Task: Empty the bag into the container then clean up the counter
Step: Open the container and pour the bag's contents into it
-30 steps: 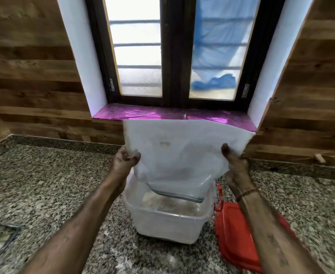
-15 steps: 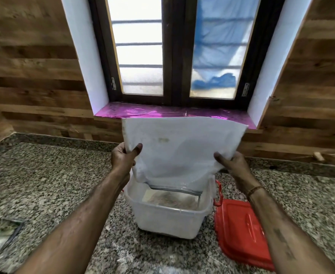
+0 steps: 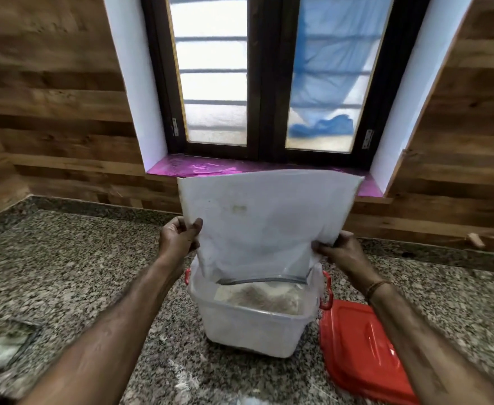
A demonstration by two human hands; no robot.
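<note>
On the speckled granite counter (image 3: pixel 73 258), far left, lies a blurred flat packet (image 3: pixel 2 347). Next, the left hand (image 3: pixel 178 239) pinches the left edge of the upturned white bag (image 3: pixel 263 220), whose zip mouth hangs just above the clear container (image 3: pixel 254 328) of pale powder. The right hand (image 3: pixel 340 252) pinches the bag's right edge. Beside the container, touching its right side, lies the red lid (image 3: pixel 362 352).

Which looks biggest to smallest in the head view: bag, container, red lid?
1. bag
2-3. container and red lid: look alike in size; the lid is cut off at the frame edge and nearer the camera, so unranked.
</note>
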